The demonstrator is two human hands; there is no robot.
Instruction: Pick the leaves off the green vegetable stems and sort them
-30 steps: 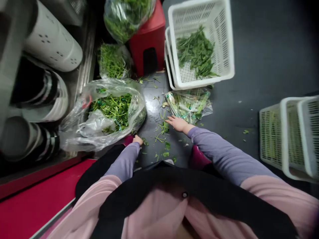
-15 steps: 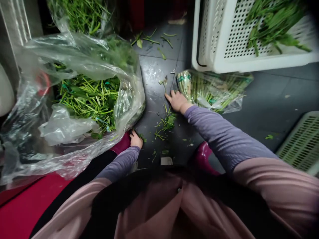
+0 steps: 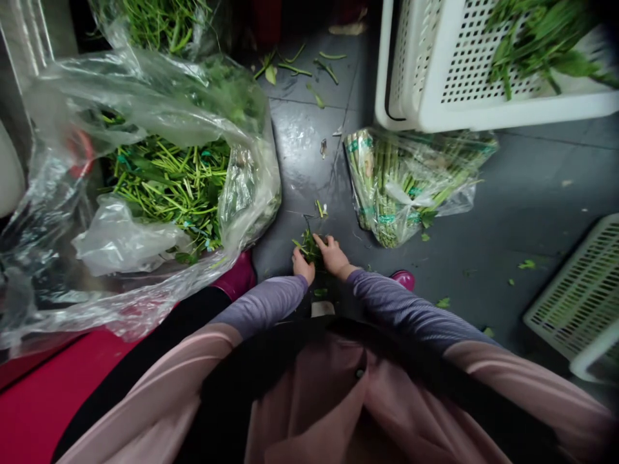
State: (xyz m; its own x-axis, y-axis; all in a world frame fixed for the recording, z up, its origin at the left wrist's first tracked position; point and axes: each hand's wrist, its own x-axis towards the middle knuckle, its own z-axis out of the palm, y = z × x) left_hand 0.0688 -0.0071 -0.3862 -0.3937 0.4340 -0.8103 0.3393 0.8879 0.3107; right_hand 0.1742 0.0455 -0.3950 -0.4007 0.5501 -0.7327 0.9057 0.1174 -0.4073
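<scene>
On the dark tiled floor, my left hand [image 3: 302, 267] and my right hand [image 3: 335, 256] face each other with a small heap of green leaf and stem scraps [image 3: 309, 246] pressed between them. The left fingers curl against the near left side of the heap. On the right, the index finger points forward along the scraps while the other fingers bend. A short cut stem [image 3: 319, 208] lies just beyond the hands. To the right rests a clear bag of green stalks [image 3: 387, 183], bundled with green ties.
A large open plastic bag of greens [image 3: 174, 187] stands on the left. White crates [image 3: 493, 116] with leaves are at the upper right, and a pale green basket [image 3: 575, 296] is at the right. Loose stems [image 3: 294, 69] lie farther off. My boots [image 3: 235, 277] flank the work area.
My right hand has drawn back toward me from beside the stalk bag. My left hand has moved right from the boot. The spread scraps are now gathered between both hands.
</scene>
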